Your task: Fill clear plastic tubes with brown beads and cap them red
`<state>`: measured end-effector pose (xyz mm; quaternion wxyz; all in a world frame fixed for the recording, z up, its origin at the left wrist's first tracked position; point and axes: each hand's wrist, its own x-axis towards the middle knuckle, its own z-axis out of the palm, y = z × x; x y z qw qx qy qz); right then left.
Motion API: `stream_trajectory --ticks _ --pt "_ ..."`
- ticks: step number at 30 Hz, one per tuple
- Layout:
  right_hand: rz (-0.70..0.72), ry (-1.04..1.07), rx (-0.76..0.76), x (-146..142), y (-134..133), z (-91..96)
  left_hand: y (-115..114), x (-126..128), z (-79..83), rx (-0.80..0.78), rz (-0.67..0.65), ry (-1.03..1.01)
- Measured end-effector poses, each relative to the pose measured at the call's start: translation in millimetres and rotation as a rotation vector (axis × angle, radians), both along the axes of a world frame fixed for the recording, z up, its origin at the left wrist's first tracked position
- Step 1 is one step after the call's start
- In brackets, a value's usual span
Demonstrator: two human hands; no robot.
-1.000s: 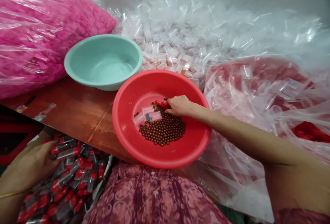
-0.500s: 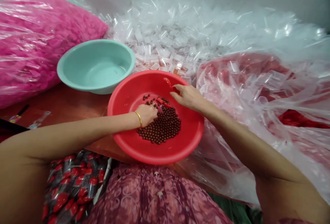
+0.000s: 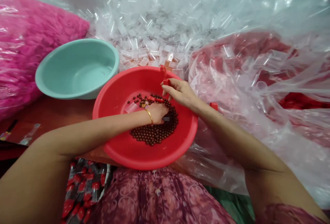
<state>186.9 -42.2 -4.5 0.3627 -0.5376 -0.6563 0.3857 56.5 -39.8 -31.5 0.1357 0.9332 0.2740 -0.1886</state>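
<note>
A red plastic basin (image 3: 123, 148) sits at the table's near edge with a heap of small brown beads (image 3: 154, 133) in it, plus a clear tube (image 3: 132, 107) and a red cap (image 3: 154, 99). My left hand (image 3: 157, 112), with a gold bangle at the wrist, is curled down on the beads and seems to grip a small clear tube. My right hand (image 3: 180, 92) hovers over the basin's far side, pinching a small red cap (image 3: 165, 81) between thumb and fingers.
An empty mint-green basin (image 3: 77, 69) stands to the left. A pink-filled plastic bag (image 3: 31, 45) lies far left, a heap of clear tubes (image 3: 160, 31) behind, a bag of red caps (image 3: 257, 66) right. Filled red-capped tubes (image 3: 85, 189) lie by my lap.
My left hand came up from the capped tubes into the red basin and moved right over the beads. My right hand lifted from the beads with a red cap. The view shifted right.
</note>
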Motion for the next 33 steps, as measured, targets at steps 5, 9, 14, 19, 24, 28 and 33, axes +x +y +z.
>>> stream_trajectory --ticks 5,9,14,19,24,28,33 --pt "-0.025 0.170 -0.001 1 0 0.4 -1 16 -12.0 -0.199 0.197 -0.140" --pt "-0.080 0.331 -0.004 4 1 0.4 5 9 -23.6 -0.558 0.400 -0.390" --pt "-0.177 0.333 0.024 5 -1 6.3 15 -16 -8.1 -1.060 0.654 -0.758" --pt "-0.191 0.349 -0.045 -2 -11 16.4 11 -50 27.9 -1.206 0.779 -0.933" --pt "-0.143 0.497 -0.136 -9 -21 25.2 -4 -66 45.9 -1.241 0.914 -1.070" --pt "-0.165 0.538 -0.175 -12 -26 26.6 -12 -68 50.3 -1.329 0.961 -1.109" --pt "-0.173 0.612 -0.129 -13 -27 23.6 -16 -70 46.2 -1.263 0.884 -1.143"
